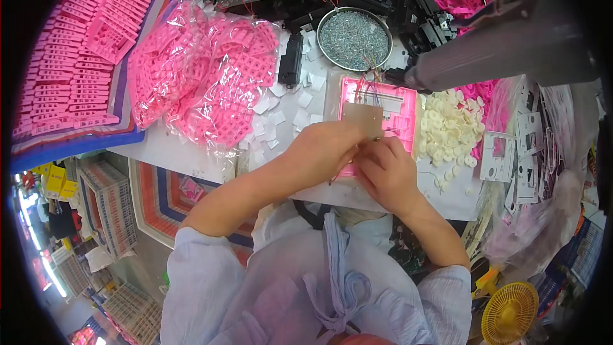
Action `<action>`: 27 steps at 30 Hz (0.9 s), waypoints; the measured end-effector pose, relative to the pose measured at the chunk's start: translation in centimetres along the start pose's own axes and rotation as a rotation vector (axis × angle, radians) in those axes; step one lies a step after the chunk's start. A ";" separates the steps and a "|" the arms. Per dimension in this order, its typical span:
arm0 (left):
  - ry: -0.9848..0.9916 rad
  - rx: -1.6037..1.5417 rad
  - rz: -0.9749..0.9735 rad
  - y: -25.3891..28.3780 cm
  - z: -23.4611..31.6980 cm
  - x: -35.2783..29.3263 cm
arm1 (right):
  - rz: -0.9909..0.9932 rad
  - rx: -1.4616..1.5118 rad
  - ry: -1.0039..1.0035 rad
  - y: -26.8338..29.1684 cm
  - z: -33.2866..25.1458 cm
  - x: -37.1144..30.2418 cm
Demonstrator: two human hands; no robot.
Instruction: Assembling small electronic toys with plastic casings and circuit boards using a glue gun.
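Observation:
A flat brown circuit board (363, 117) stands tilted above an open pink plastic casing (409, 105), with thin coloured wires (368, 89) running up from its far side. My left hand (327, 145) grips the board at its near left edge, fingers closed. Beside it, my right hand (387, 171) is pinched at the board's near right corner; whatever is between those fingertips is too small and covered to name. The casing lies under both hands, its near part mostly hidden by them.
A round metal dish of screws (355, 38) sits beyond the casing. An electric screwdriver-like grey tool (504, 41) reaches in from the right, above cream plastic discs (450, 124). Bagged pink parts (223, 70) and white paper squares (305, 99) lie left; black parts (291, 61) are behind.

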State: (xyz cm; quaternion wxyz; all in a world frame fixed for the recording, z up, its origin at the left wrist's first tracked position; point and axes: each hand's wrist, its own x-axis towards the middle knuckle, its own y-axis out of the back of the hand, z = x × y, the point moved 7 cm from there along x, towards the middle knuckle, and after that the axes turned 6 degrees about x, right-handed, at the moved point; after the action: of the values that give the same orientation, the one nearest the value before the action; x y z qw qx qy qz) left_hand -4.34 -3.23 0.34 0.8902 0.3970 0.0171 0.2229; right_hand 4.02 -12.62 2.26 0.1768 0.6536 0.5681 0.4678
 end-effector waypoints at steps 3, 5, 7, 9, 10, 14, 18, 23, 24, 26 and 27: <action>-0.001 0.020 0.035 -0.3 -0.2 -0.3 | -0.028 -0.016 0.016 -0.4 0.1 0.1; -0.013 0.001 0.050 -0.3 -0.2 -0.4 | -0.066 -0.023 0.025 -0.8 0.3 0.0; -0.021 0.007 0.049 -0.4 -0.2 -0.4 | -0.080 -0.025 0.028 -0.8 0.3 0.1; -0.029 0.027 0.026 -0.6 -0.2 -0.5 | -0.107 -0.021 0.019 -1.0 0.3 0.3; -0.034 0.043 0.004 -0.9 -0.4 -0.6 | -0.127 -0.017 0.009 -1.0 0.3 0.4; 0.360 -0.265 0.023 -1.0 -3.8 -0.9 | -0.301 -0.080 -0.061 -0.7 -0.5 0.1; 0.356 -0.048 0.573 4.7 -3.2 -2.8 | -0.351 -0.004 -0.128 -0.4 0.0 -0.8; 0.482 -0.066 0.094 -2.1 -0.6 -9.4 | -0.327 0.090 -0.135 0.2 -0.1 -0.6; 0.484 -0.107 0.096 -3.2 -1.0 -10.1 | -0.310 0.079 -0.124 0.2 -0.2 -0.5; 0.484 -0.326 0.228 -3.0 -1.6 -10.6 | -0.274 0.049 -0.115 0.1 -0.2 -0.6; 0.551 -0.573 0.158 -3.4 -2.6 -11.0 | -0.272 0.015 -0.130 -0.2 -0.2 -0.7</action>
State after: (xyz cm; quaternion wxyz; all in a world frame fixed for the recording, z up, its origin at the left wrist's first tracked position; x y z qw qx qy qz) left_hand -13.48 -7.91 -5.54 0.9070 0.0581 0.1617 0.3846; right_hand 3.75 -13.23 1.91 0.2700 0.6008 0.6424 0.3917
